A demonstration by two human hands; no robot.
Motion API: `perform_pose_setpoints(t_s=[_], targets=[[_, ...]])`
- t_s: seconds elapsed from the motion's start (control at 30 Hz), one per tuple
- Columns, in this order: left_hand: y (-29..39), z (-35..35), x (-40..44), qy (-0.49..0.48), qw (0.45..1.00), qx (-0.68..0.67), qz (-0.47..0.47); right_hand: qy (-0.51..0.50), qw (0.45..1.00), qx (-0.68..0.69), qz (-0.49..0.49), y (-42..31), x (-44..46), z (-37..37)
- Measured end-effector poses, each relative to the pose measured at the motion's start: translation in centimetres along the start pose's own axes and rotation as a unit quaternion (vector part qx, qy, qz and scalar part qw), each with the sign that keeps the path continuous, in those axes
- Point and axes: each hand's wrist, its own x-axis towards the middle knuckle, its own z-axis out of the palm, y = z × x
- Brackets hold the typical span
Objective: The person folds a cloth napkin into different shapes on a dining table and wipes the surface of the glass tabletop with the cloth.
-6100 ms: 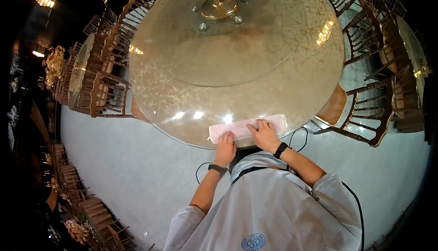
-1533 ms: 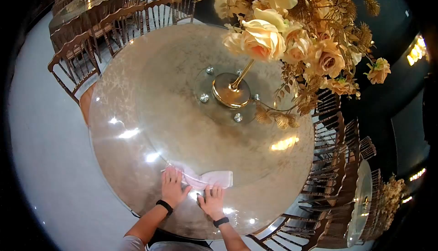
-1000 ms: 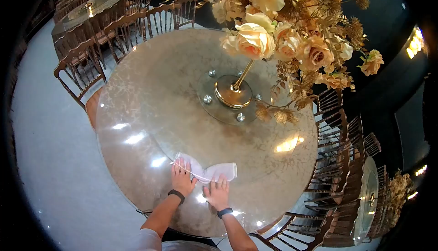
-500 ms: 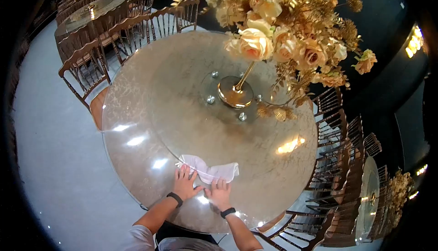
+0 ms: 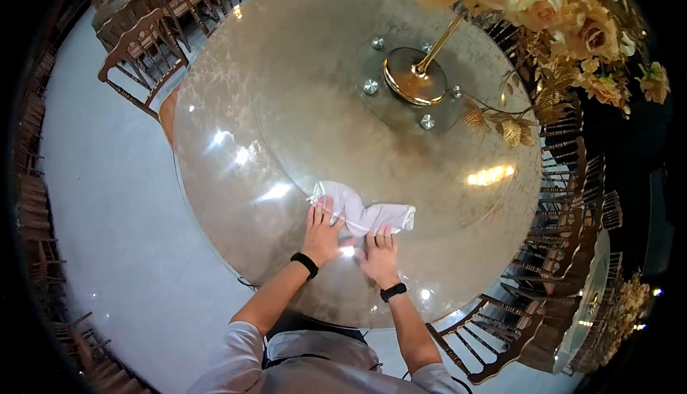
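A crumpled pale pink cloth [image 5: 358,211] lies on the round glass-topped table [image 5: 300,108], near the edge of its raised inner disc. My left hand [image 5: 325,236] lies flat with its fingers spread, the fingertips on the cloth's left end. To its right, my right hand [image 5: 381,256] rests palm down, fingers stretched out, with the tips on the cloth's lower right edge. Both thumbs point toward each other. Each wrist has a black band.
A gold stand [image 5: 415,79] on a clear disc with silver knobs holds a large flower arrangement [image 5: 544,15]. Wooden chairs [image 5: 147,57] surround the table at left and right. Another table [image 5: 590,301] stands at the far right.
The camera view has shifted, so the flowers sit higher and further right. Compared with the oldest frame, the cloth has gone from a flat strip to a crumpled one. Both hands stay on it.
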Motion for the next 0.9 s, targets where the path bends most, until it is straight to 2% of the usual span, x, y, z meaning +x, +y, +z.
perform_pose_setpoints(t_s=[0.2,0.37,0.4,0.47,0.6,0.8,0.87,0.9], targets=[[0.0,-0.4,0.4,-0.006,1.000,0.002,0.003,-0.023,0.999,0.026,0.018,-0.2,0.8,-0.1],[-1.0,-0.5,0.1,0.037,0.998,-0.023,0.047,0.015,0.999,0.028,0.031,-0.6,0.5,1.0],[-1.2,-1.3,0.1,0.035,0.998,-0.023,0.048,0.014,0.999,0.028,0.033,-0.8,0.7,0.9],[-1.6,-2.9,-0.2,-0.029,0.999,-0.009,0.045,-0.025,0.996,0.064,0.055,-1.3,0.9,0.7],[-3.3,-3.1,-0.2,-0.015,0.997,0.002,0.078,-0.027,0.995,0.070,0.064,-2.3,1.3,0.9],[-5.6,-4.7,0.5,-0.030,0.998,0.038,0.044,0.005,0.992,0.114,0.059,-5.8,3.4,1.0],[-6.8,-5.1,0.7,-0.001,0.998,0.038,0.052,-0.059,0.986,0.127,0.087,-7.3,4.6,0.7],[-7.5,-5.6,0.9,-0.004,0.998,0.041,0.052,-0.061,0.986,0.130,0.088,-8.1,5.2,0.6]])
